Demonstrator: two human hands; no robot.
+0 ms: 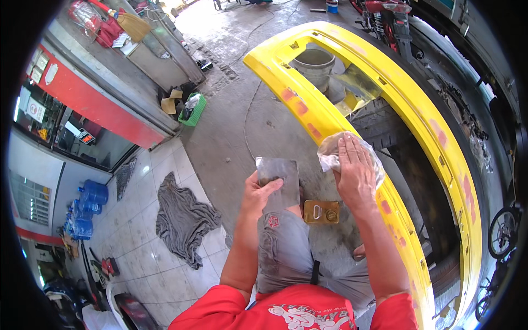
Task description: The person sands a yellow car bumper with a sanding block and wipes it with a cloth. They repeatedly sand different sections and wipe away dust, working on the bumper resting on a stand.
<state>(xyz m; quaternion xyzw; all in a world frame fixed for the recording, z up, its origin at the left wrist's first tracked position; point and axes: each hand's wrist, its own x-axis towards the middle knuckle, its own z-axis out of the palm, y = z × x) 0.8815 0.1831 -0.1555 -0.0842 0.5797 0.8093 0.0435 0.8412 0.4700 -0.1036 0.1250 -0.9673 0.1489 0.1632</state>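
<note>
My left hand grips a flat grey rectangular sheet, thumb on top and fingers behind; its material is unclear. With fingers stretched out together, my right hand presses a crumpled whitish cloth or plastic wrap onto the near side of a large yellow car bumper. Dull reddish patches mark the yellow paint on both long sides. Below and between my arms, a yellowish metal can with a handle and round cap stands on the floor.
A grey bucket and a tyre show through the bumper's opening. Left lie a dark rag on white tiles, blue water jugs and a green basket. A red motorcycle stands at far right. A thin cable crosses the concrete.
</note>
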